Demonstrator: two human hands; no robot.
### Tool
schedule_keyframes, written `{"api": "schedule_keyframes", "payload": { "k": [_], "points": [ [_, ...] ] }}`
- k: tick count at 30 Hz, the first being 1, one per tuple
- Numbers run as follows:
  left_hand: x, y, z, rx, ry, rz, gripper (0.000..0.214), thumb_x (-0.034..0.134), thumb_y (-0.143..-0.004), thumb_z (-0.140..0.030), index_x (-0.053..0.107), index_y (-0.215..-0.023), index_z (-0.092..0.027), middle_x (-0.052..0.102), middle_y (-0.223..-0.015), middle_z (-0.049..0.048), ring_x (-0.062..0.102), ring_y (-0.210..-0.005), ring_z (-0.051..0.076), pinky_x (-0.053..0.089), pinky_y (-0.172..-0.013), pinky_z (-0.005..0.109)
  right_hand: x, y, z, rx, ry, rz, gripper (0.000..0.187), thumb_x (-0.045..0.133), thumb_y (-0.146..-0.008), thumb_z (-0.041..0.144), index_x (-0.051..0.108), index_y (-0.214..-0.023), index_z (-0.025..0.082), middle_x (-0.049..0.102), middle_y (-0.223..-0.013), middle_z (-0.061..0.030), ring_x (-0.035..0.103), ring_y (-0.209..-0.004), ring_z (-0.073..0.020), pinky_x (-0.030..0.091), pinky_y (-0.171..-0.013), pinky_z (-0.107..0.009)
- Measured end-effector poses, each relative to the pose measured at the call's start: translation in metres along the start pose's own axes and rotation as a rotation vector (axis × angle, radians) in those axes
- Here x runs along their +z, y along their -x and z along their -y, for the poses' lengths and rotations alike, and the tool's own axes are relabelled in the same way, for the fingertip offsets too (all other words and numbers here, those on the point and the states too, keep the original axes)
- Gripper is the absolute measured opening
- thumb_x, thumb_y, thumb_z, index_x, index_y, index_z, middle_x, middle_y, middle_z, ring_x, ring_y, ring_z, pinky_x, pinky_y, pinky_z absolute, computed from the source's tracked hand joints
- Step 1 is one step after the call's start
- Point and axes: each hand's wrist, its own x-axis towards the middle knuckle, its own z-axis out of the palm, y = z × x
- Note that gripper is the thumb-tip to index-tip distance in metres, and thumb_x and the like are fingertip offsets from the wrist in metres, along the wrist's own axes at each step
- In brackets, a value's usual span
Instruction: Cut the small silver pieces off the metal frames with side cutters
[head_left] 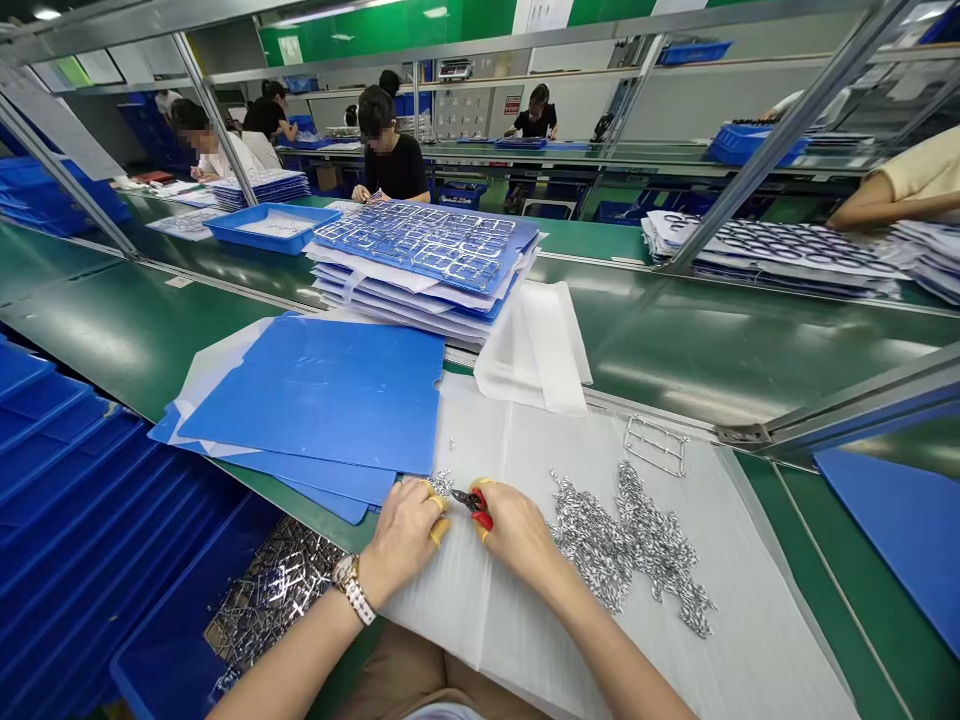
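My right hand [517, 525] is closed round red-handled cutting pliers [480, 515], whose dark jaws point left toward my other hand. My left hand [411, 530] has its fingers bent and pressed together; whatever they grip is hidden. Yellow finger covers show on the fingertips of both hands. Small shiny metal pieces [441, 482] lie just beyond my left fingertips. To the right of the pliers, a large heap of small silvery parts [630, 540] spreads over the white sheet [517, 610]. A rectangular metal frame with cross bars [655, 446] rests behind that heap.
Blue plastic sheets [322, 390] lie at the left, before a tall stack topped with metal frames [420, 245]. A blue bin [142, 640] of metal scraps sits below the table's left edge. Folded white foam [532, 345] lies behind. Several people work across the bench.
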Motion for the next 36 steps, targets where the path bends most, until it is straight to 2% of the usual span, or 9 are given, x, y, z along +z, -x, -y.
{"api": "schedule_keyframes", "payload": {
  "k": [4,8,11,14,18,23,30,33,36],
  "points": [
    [0.0,-0.006,-0.006,0.008,-0.124,0.066,0.01,0.052,-0.084,-0.02,0.062,-0.087,-0.019,0.061,-0.082,0.0067,0.056,-0.085,0.023,0.041,-0.077,0.038,-0.005,0.011,-0.012,0.049,-0.03,0.016,0.027,0.049,-0.077,0.014,0.054,-0.104,0.02,0.065,-0.097,-0.0055,0.059,-0.088,-0.0185,0.037,-0.071,-0.025],
    [-0.003,-0.013,-0.008,0.035,-0.148,0.093,0.019,0.045,-0.084,-0.009,0.062,-0.086,-0.018,0.062,-0.079,0.007,0.057,-0.079,0.021,0.041,-0.076,0.037,-0.004,0.013,-0.011,0.038,-0.033,0.008,0.029,0.047,-0.079,0.014,0.054,-0.106,0.02,0.065,-0.1,-0.0051,0.059,-0.089,-0.0179,0.036,-0.071,-0.025],
    [-0.009,-0.013,-0.003,0.074,-0.125,0.114,0.029,0.045,-0.082,-0.005,0.061,-0.102,-0.02,0.063,-0.08,0.0047,0.059,-0.078,0.019,0.043,-0.073,0.033,0.001,0.011,-0.007,0.019,-0.03,-0.006,0.03,0.048,-0.079,0.014,0.054,-0.108,0.02,0.064,-0.102,-0.0058,0.058,-0.092,-0.0183,0.036,-0.072,-0.025],
    [-0.014,-0.009,0.007,0.084,0.047,0.12,0.039,0.043,-0.083,-0.005,0.059,-0.113,-0.025,0.063,-0.086,0.0039,0.059,-0.079,0.016,0.045,-0.069,0.028,0.005,0.009,-0.005,0.001,-0.02,-0.02,0.03,0.048,-0.079,0.012,0.053,-0.107,0.02,0.064,-0.101,-0.0067,0.057,-0.092,-0.0194,0.035,-0.073,-0.026],
    [-0.016,-0.003,0.017,0.051,0.297,0.063,0.033,0.042,-0.082,-0.005,0.064,-0.1,-0.023,0.063,-0.091,0.0046,0.06,-0.078,0.015,0.047,-0.067,0.025,0.007,0.008,-0.007,-0.013,-0.008,-0.03,0.029,0.048,-0.078,0.01,0.053,-0.105,0.021,0.063,-0.098,-0.0061,0.057,-0.092,-0.0203,0.034,-0.073,-0.027],
    [-0.009,-0.011,0.016,-0.068,0.315,0.027,0.027,0.041,-0.073,0.001,0.056,-0.082,-0.019,0.059,-0.069,-0.0017,0.053,-0.054,0.011,0.042,-0.052,0.021,0.006,0.008,-0.008,0.004,0.0,-0.024,0.028,0.049,-0.077,0.01,0.053,-0.103,0.02,0.063,-0.097,-0.0062,0.057,-0.091,-0.0206,0.034,-0.073,-0.028],
    [-0.002,-0.018,0.01,-0.03,0.2,0.025,0.024,0.041,-0.077,-0.001,0.056,-0.078,-0.019,0.059,-0.077,0.0039,0.055,-0.074,0.018,0.043,-0.069,0.031,0.0,0.01,-0.014,0.004,-0.031,-0.022,0.031,0.048,-0.077,0.01,0.053,-0.105,0.02,0.063,-0.097,-0.0052,0.057,-0.091,-0.0192,0.035,-0.074,-0.026],
    [-0.009,-0.015,0.009,0.035,0.11,0.012,0.023,0.043,-0.079,-0.003,0.058,-0.085,-0.02,0.059,-0.085,0.0063,0.055,-0.084,0.02,0.044,-0.074,0.034,-0.002,0.01,-0.019,-0.006,-0.044,-0.017,0.03,0.048,-0.077,0.012,0.053,-0.105,0.02,0.063,-0.096,-0.0059,0.057,-0.089,-0.0192,0.034,-0.072,-0.026],
    [-0.013,-0.016,0.006,0.111,0.015,0.032,0.018,0.05,-0.081,-0.011,0.059,-0.093,-0.021,0.058,-0.086,0.0061,0.054,-0.084,0.021,0.045,-0.074,0.035,0.002,0.008,-0.019,-0.009,-0.042,-0.006,0.031,0.048,-0.075,0.01,0.053,-0.104,0.02,0.064,-0.095,-0.0055,0.058,-0.087,-0.0192,0.033,-0.07,-0.026]
  ]
}}
